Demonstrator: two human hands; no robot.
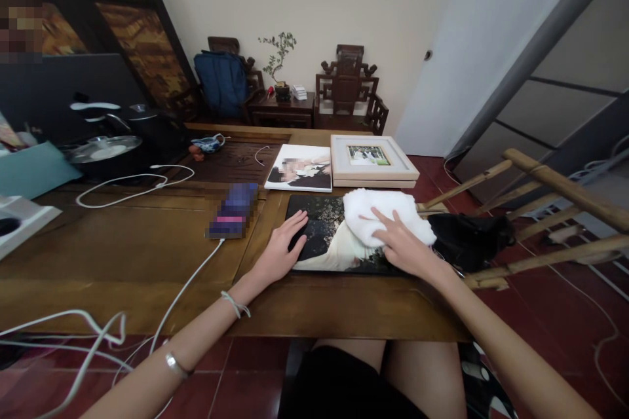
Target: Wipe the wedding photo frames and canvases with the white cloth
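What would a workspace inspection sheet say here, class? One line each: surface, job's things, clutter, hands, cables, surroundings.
Surface: wooden table.
Job's things: white cloth lying on a dark photo print.
Clutter: second print, framed picture, phone, pots.
Hands: left hand flat on the print's left edge; right hand pressing on the cloth.
Cables: white cables across the table.
Surroundings: carved chairs, potted plant, blue backpack.

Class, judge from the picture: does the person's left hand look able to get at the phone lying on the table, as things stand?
Probably yes. The left hand rests flat on the dark photo panel, and the phone lies just to its left on the table. Only bare wood and the phone's white cable lie between; nothing blocks the way.
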